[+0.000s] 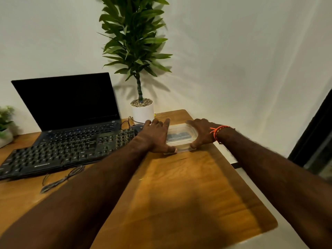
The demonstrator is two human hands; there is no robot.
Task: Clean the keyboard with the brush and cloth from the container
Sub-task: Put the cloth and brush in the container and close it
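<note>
- While both our hands are busy at the far end of the wooden desk [179,186], we take the black full-size keyboard [59,150] as our landmark and read everything from it, starting left.
- Left of the keyboard, at the desk's edge, a small green plant in a white pot [4,126] sits well apart from our work.
- Just behind the keyboard stands an open black laptop [71,105], its screen dark; the keyboard lies at an angle in front of it, and its thin black cable [61,178] loops loosely on the desk in front.
- Behind the keyboard's right end a tall leafy plant in a white pot [142,110] stands against the wall.
- Right of the keyboard, just beside its right end, lies the clear plastic lidded container [181,136]; something dark bluish shows through the lid, though we cannot tell whether it is the cloth or the brush.
- Our left hand [156,135] rests on the container's left side, fingers spread, thumb at the near corner.
- Our right hand [201,133], an orange cord bracelet [217,133] at its wrist, clasps the right side, thumb at the near edge, fingers round the far edge.
- We judge that we hold it from both sides to steady it and lift it or prise the lid; nothing has come out yet, so cleaning has not begun.
</note>
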